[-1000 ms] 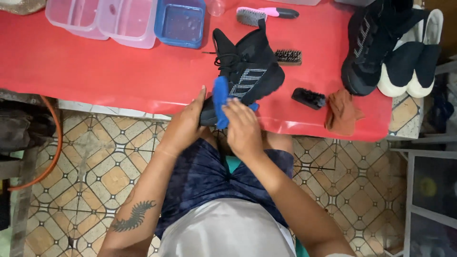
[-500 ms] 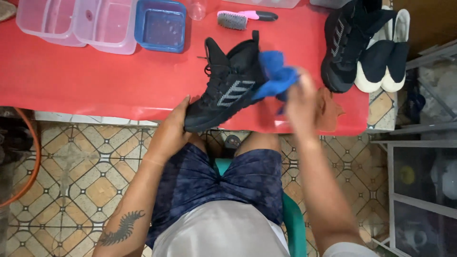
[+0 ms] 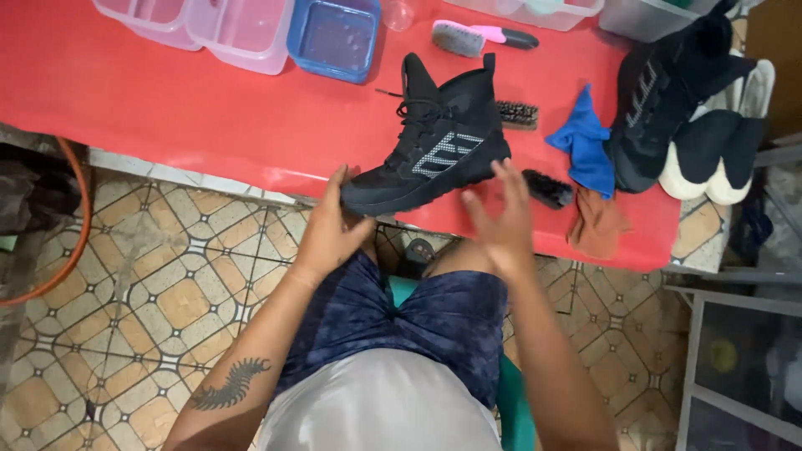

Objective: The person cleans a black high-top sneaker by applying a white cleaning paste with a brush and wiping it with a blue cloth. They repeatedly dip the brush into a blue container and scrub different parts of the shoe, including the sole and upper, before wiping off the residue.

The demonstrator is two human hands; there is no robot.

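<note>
From the head camera we look down on a red table (image 3: 167,108) that fills the top of the frame, with a black high-top shoe (image 3: 434,146) standing near its front edge, toe pointing toward seven o'clock and collar rising toward twelve. Our left hand (image 3: 330,230) grasps the shoe's toe, thumb up over the front and fingers curled under the sole at the table's rim. Our right hand (image 3: 501,221) is released, fingers spread and empty, hovering just beside the shoe's heel at about four o'clock from it; we cannot tell whether the fingertips touch the heel. At three o'clock from the shoe lies a crumpled blue cloth (image 3: 585,146), and below it, toward five o'clock, a brown cloth (image 3: 597,225) hangs over the table's edge. A small black brush (image 3: 547,188) rests between the heel and the brown cloth, and a bristle brush (image 3: 518,114) peeks out behind the shoe's collar. At twelve o'clock a brush with a pink handle (image 3: 480,36) lies near the far edge. At ten o'clock sits a blue container (image 3: 334,38), with clear pinkish containers (image 3: 217,25) beside it. At two o'clock a second black shoe (image 3: 660,100) leans against white-and-black insoles (image 3: 710,159).
</note>
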